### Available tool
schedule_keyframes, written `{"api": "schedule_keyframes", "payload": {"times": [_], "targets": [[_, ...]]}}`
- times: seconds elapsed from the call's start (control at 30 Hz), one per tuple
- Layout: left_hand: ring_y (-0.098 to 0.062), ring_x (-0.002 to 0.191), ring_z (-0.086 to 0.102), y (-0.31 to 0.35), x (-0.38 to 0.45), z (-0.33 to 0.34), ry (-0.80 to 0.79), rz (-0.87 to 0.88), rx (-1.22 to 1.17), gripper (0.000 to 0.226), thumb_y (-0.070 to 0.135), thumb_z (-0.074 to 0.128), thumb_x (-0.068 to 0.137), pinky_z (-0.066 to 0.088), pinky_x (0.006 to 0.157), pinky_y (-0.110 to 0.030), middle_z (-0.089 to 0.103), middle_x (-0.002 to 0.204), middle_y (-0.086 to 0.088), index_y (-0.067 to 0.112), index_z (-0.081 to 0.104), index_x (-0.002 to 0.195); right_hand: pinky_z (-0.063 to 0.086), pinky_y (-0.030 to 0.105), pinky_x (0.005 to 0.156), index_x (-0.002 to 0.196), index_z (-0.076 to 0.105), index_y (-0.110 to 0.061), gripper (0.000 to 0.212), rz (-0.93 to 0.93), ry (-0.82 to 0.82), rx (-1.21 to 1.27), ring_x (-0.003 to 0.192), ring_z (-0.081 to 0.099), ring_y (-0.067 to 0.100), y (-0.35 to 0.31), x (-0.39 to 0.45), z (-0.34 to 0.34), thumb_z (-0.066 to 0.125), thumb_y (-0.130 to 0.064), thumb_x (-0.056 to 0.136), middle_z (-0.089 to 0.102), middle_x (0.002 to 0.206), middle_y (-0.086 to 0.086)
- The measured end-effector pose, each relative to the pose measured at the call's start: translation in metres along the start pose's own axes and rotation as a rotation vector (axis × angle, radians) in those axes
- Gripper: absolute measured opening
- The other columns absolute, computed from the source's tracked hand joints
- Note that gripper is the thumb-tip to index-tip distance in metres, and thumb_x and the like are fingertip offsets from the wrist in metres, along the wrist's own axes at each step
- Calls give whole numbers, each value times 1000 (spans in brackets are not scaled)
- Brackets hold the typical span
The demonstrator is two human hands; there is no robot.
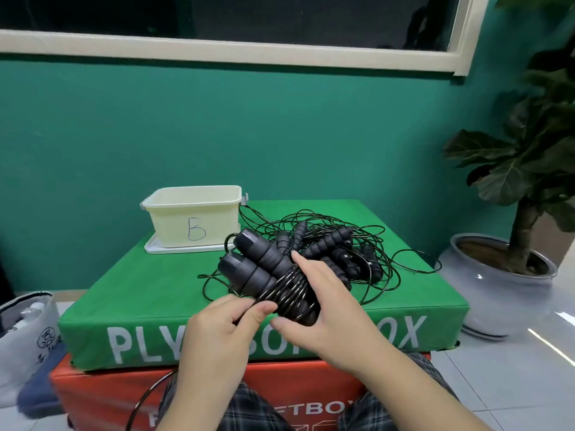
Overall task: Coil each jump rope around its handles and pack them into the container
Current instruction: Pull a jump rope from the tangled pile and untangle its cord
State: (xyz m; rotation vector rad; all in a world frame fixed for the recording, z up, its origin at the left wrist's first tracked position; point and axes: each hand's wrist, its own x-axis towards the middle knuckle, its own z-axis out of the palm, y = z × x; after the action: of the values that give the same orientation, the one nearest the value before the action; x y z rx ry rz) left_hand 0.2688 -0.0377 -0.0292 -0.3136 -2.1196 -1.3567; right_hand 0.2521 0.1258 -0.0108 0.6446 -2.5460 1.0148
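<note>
Backdrop: teal wall point(280, 126) under a cream-framed window point(236, 48); leafy plant point(529, 169) in a glossy grey pot point(485, 293) at right.
Worktop: green padded box point(149, 300) with white block letters, readable as "PLY" and "OX" around the hands; it sits on an orange box point(102, 396) lettered "...FTBO...".
Container: cream plastic tub point(194, 219), rectangular with rounded corners, handwritten blue "B" on its front, standing on a white lid at the worktop's back left.
Held jump rope: two black ribbed handles point(255, 262) side by side, thin shiny black cord wound round their middle.
Left hand point(214, 334): pinches the cord by the coil's near end.
Right hand point(323, 312): fingers curled round the wound handles.
Loose ropes: tangled pile point(339, 253) of black handles and cord just behind the hands.
</note>
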Motion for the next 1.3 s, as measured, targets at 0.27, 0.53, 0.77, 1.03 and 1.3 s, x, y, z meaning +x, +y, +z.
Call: {"api": "schedule_keyframes", "payload": {"times": [0.27,0.53,0.77,1.03,1.3], "targets": [[-7,59,50,4,-2,5,-56,0,-53,28,49,59,86,34,53,-15,53,64,4,31,61,65,32,21,92,149,20,-29,91,-56,178,-168,109,38,11,2,-1,0,54,-61,72,37,114,-11],[-5,53,54,14,-5,9,-165,-85,-97,30,18,57,90,41,53,-15,66,73,10,42,70,77,49,35,86,130,42,-45,51,-73,312,-188,105,55,22,8,-3,3,51,-53,80,49,127,-4],[-13,37,46,15,-4,9,-330,-203,-246,28,14,46,97,41,47,-20,65,67,2,35,62,106,45,33,96,136,42,-46,59,78,282,-154,116,51,15,15,-2,6,41,-62,80,46,134,-14],[0,55,42,-11,-4,5,-382,-203,87,52,64,25,80,37,60,-25,42,57,12,17,46,71,38,25,103,132,50,-46,48,147,309,12,123,46,1,18,2,-9,57,-50,85,51,134,-16],[-7,44,47,-21,0,9,-260,-229,-132,30,41,39,92,48,57,-32,48,52,6,35,64,76,34,5,93,120,50,-56,41,109,186,297,114,47,-16,2,-1,-18,65,-34,89,55,123,-30]]}}
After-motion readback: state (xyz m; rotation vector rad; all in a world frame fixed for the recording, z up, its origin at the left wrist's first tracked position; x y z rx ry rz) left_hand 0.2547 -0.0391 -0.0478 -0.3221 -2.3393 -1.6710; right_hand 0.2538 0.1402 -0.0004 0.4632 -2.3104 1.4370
